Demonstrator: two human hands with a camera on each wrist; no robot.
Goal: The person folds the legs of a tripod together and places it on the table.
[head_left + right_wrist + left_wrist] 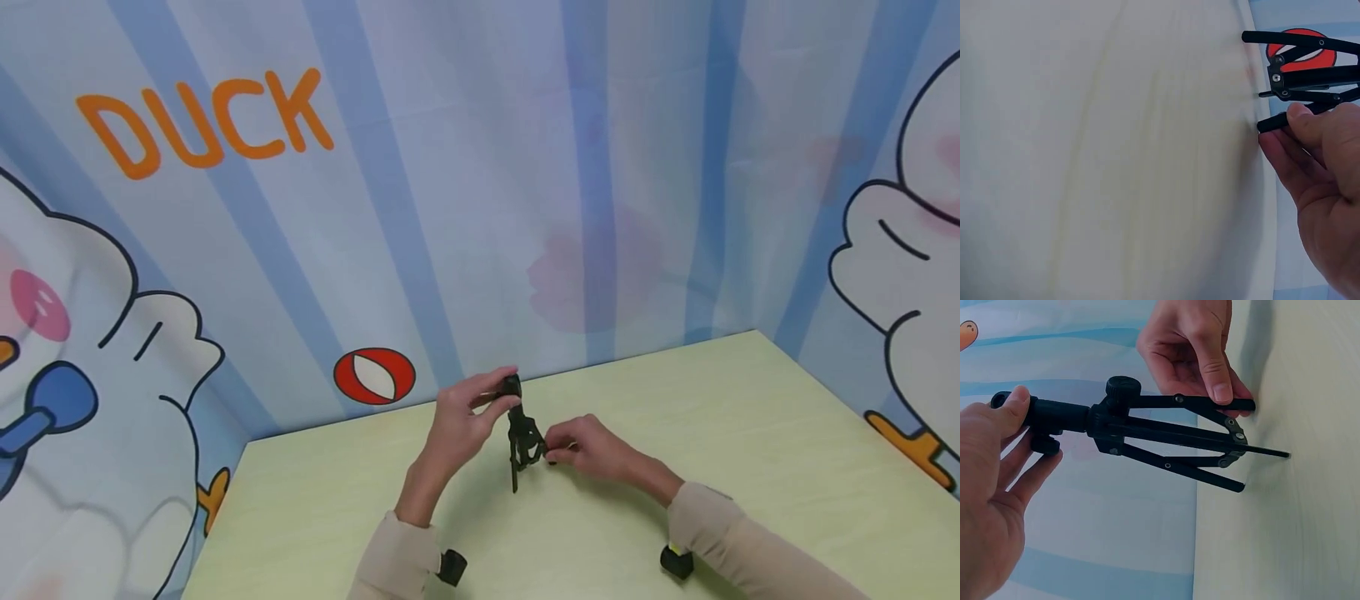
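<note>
A small black tripod (1166,434) is held up over the table, its legs partly spread and pointing down. My left hand (462,423) grips its top tube (1060,415) between thumb and fingers, close to a small knob (1045,444). A larger knob (1123,387) sits at the collar where the legs begin. With thumb and fingertips my right hand (592,447) pinches the end of one leg (1272,123). Another leg (1279,37) stands out on the opposite side, free of both hands.
The pale yellow table (750,417) extends around both hands. Behind it hangs a blue-striped backdrop (495,208) with cartoon ducks and orange lettering. Dark wrist devices (452,567) show at the beige sleeves (397,558).
</note>
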